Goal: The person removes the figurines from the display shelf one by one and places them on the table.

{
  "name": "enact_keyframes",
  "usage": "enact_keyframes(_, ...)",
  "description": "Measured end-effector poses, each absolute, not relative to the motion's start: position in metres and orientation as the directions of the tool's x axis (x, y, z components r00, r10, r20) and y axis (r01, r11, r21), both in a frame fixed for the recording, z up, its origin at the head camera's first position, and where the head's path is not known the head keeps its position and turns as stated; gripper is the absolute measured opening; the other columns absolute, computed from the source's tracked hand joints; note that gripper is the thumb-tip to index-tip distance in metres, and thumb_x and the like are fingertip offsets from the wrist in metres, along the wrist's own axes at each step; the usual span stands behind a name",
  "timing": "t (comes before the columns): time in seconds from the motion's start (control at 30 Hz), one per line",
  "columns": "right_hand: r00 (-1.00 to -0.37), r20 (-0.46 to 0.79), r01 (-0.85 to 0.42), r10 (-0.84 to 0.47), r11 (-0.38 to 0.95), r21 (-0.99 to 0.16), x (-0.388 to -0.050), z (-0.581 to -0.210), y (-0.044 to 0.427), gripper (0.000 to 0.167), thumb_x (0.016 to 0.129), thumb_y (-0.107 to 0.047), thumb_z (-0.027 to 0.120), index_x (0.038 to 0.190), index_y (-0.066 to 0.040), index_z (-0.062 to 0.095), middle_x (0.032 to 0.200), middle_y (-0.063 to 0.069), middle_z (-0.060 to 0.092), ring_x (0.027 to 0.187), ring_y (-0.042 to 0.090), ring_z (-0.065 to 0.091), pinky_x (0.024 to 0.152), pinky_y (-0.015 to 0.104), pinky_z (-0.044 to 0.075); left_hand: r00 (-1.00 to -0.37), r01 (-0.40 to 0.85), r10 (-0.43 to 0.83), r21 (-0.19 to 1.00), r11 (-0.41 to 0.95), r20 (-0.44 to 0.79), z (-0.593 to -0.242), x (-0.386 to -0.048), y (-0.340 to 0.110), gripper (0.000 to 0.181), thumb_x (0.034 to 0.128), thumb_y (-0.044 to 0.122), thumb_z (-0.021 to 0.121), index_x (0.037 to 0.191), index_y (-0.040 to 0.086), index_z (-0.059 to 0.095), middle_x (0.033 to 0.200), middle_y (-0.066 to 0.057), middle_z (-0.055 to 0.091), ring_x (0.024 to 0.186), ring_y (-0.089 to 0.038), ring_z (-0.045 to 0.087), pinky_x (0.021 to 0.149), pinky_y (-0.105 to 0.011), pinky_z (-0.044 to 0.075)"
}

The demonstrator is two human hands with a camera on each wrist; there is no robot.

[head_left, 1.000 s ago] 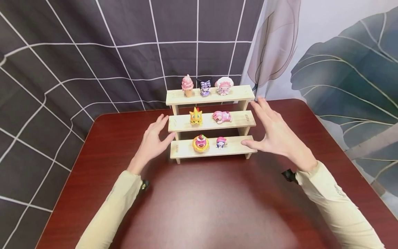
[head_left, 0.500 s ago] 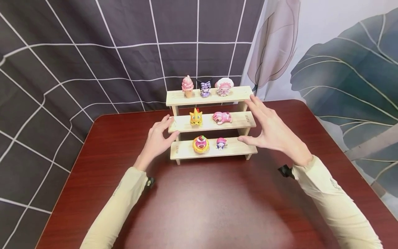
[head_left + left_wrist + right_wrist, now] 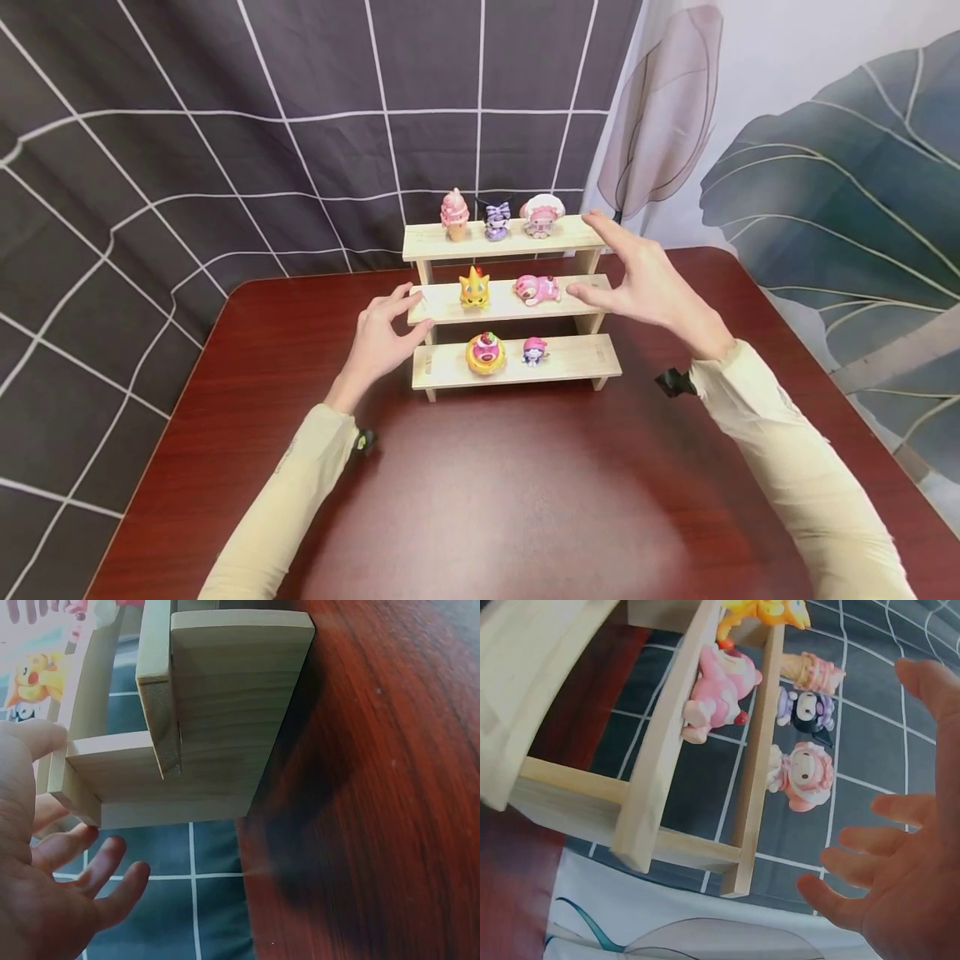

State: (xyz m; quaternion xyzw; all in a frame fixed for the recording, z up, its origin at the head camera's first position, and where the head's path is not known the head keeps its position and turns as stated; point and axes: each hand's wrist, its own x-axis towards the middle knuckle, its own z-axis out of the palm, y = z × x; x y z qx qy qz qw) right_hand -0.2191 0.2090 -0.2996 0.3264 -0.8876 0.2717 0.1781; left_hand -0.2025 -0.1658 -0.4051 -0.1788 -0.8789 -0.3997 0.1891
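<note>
A three-step wooden shelf [image 3: 450,374] holds small figures: a pink ice cream [image 3: 454,215], a purple figure [image 3: 497,222] and a white-hatted figure [image 3: 542,216] on top. On the middle step are a yellow figure [image 3: 474,288] and a pink lying figure [image 3: 537,289]; below stand a yellow ring figure [image 3: 485,354] and a pink-capped one [image 3: 534,351]. My left hand [image 3: 380,340] is at the middle step's left end, fingertips at the board, fingers spread. My right hand [image 3: 651,283], fingers extended, hovers by the shelf's upper right, holding nothing.
The shelf stands on a dark red table [image 3: 480,500] near its back edge. Behind hangs a dark curtain with white grid lines [image 3: 427,150]. To the right is a pale cloth with large blue-green leaves [image 3: 862,192].
My right hand has moved up and left, from beside the lower steps toward the upper ones. My left hand has shifted slightly right, closer to the middle step. The figures have kept their places.
</note>
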Motion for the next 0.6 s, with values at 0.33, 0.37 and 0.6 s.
enact_keyframes(0.33, -0.739, 0.571, -0.649, -0.358, 0.607, -0.458, -0.260, -0.290, 0.194, 0.059, 0.082, -0.016, 0.079, 0.135, 0.001, 0.059, 0.128, 0.020, 0.065, 0.116, 0.034, 0.062, 0.090, 0.050, 0.048, -0.879, 0.439, 0.145, 0.653, 0.617, 0.454, -0.403, -0.204, -0.166, 0.048, 0.0815, 0.021, 0.082, 0.124, 0.003, 0.071, 0.137, -0.017, 0.059, 0.113, -0.037, 0.056, 0.094, -0.058, 0.036)
enact_keyframes(0.37, -0.752, 0.564, -0.636, -0.342, 0.603, -0.482, -0.264, -0.289, 0.193, 0.057, 0.083, -0.016, 0.079, 0.134, 0.000, 0.060, 0.127, 0.019, 0.065, 0.118, 0.032, 0.061, 0.091, 0.050, 0.048, -0.880, 0.437, 0.143, 0.656, 0.616, 0.452, -0.403, -0.204, -0.166, 0.048, 0.0814, 0.021, 0.082, 0.124, 0.003, 0.071, 0.137, -0.016, 0.059, 0.113, -0.037, 0.056, 0.094, -0.058, 0.037)
enact_keyframes(0.6, -0.817, 0.496, -0.567, -0.295, 0.569, -0.596, -0.280, -0.290, 0.186, 0.052, 0.085, -0.013, 0.079, 0.132, 0.000, 0.062, 0.129, 0.018, 0.064, 0.118, 0.032, 0.061, 0.092, 0.050, 0.049, -0.887, 0.422, 0.134, 0.661, 0.621, 0.441, -0.403, -0.206, -0.167, 0.048, 0.0806, 0.023, 0.084, 0.124, 0.006, 0.071, 0.136, -0.014, 0.061, 0.110, -0.036, 0.057, 0.091, -0.054, 0.039)
